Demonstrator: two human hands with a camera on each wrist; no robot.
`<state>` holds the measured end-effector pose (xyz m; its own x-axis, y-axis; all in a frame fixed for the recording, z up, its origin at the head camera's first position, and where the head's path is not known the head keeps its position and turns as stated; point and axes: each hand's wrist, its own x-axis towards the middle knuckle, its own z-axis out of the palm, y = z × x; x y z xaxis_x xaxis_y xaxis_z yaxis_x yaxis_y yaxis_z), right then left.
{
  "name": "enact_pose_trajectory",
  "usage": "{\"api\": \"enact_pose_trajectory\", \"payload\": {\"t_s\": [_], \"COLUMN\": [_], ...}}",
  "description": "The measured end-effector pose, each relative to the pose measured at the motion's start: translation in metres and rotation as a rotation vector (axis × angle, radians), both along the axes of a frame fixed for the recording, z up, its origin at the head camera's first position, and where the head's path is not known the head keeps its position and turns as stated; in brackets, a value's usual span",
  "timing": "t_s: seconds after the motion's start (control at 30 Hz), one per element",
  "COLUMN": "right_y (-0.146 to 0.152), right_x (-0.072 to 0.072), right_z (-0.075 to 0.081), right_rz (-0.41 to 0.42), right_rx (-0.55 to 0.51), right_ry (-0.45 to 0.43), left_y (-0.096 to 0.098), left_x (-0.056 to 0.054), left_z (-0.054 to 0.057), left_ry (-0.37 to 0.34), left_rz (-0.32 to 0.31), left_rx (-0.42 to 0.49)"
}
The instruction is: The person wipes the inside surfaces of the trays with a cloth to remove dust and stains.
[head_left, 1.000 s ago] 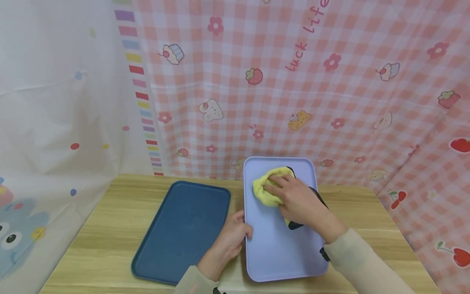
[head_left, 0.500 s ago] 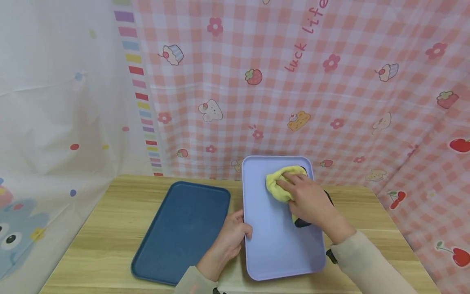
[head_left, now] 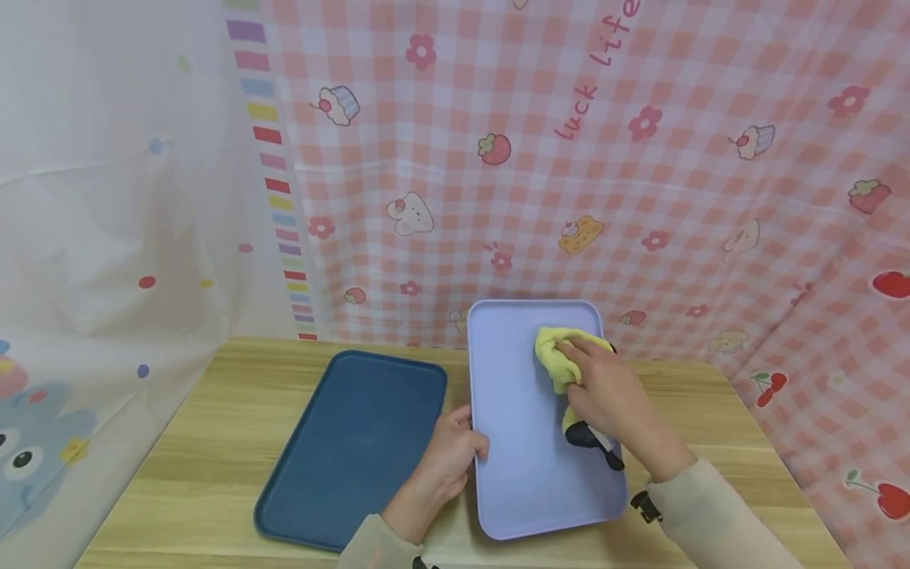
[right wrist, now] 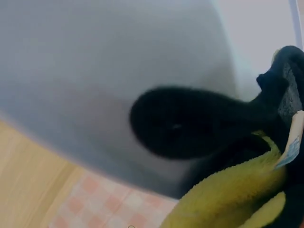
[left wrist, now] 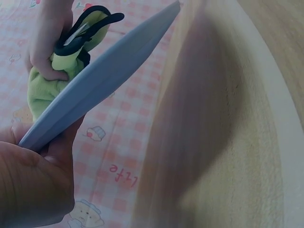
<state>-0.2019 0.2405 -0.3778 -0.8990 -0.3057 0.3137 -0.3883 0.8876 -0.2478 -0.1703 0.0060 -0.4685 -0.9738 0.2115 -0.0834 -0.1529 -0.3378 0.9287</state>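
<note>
A lavender tray (head_left: 526,482) is held tilted up over the table, its inside facing the person. My left hand (head_left: 449,450) grips its left rim, thumb over the front. My right hand (head_left: 611,395) holds a bunched yellow cloth (head_left: 556,359) with black trim against the tray's upper right part. A black-edged end of the cloth, with a white tag, hangs below that hand. In the left wrist view the tray (left wrist: 99,85) appears edge-on, casting a shadow on the table. The right wrist view shows a black loop (right wrist: 185,123) of the cloth before the tray's surface; the hand is hidden there.
A dark blue tray (head_left: 362,442) lies flat on the wooden table (head_left: 192,450), left of the lavender one. Behind the table hangs a pink checked curtain (head_left: 441,174), with a white one (head_left: 107,221) at the left.
My right hand has slid the cloth to the right across the lavender tray, and its black-edged end now hangs lower. The left hand keeps its grip in the same place.
</note>
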Motion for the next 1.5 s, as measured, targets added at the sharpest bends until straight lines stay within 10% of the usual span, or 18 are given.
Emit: {"api": "enact_pose_trajectory", "payload": {"t_s": [0.57,1.5], "right_y": [-0.028,-0.081], "right_x": [0.011,0.022], "right_z": [-0.009,-0.01], "right_rz": [-0.184,-0.081], "right_rx": [-0.212,-0.179], "right_ry": [-0.037,0.018], "left_y": [-0.002,-0.005], "left_x": [-0.001,-0.001], "left_z": [0.001,0.0], "left_ry": [0.008,0.028], "left_rz": [0.009,0.017], "left_rx": [0.005,-0.024]}}
